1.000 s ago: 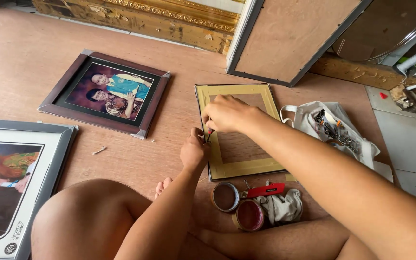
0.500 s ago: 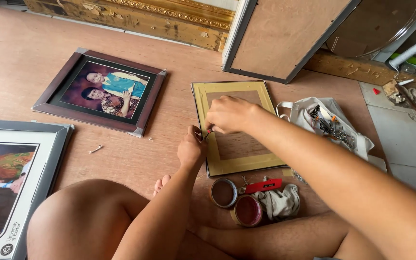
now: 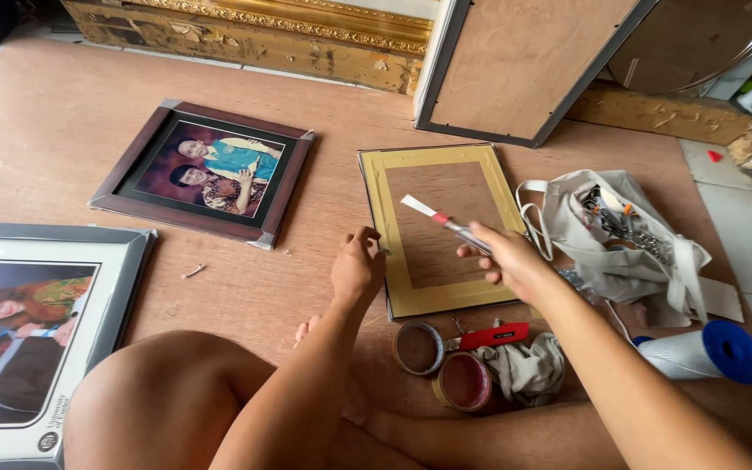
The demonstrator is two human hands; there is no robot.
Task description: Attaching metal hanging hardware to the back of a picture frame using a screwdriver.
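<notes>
Sitting on the wooden floor (image 3: 245,287), head view only. Right hand (image 3: 502,257), just right of centre, has its fingers closed round a thin tool (image 3: 447,222) with a flat pale blade and a red band, tip pointing to 10 o'clock over the yellow frame (image 3: 376,226). That frame lies face down at centre, brown backing board (image 3: 433,231) showing. Left hand (image 3: 357,268) sits at the frame's left edge, about 9 o'clock of it, fingers curled and pinching at the edge; whether they hold a small pin or clip I cannot tell.

Progress, as a judgement: backing board looks seated in the frame, edge work on the left side seems under way, other edges look untouched, nothing taped yet.

Around it: dark framed photo (image 3: 206,170) at 10 o'clock, face up. Grey framed photo (image 3: 23,335) at 8 o'clock, partly cut off. Two tape rolls (image 3: 441,365) at 6 o'clock, just beside a red cutter (image 3: 493,335) and a rag (image 3: 528,370). Cloth bag (image 3: 607,244) of hardware at 3 o'clock. White roll with blue cap (image 3: 707,352) at 4 o'clock. Big frame back (image 3: 524,61) leaning at 12 o'clock.
</notes>
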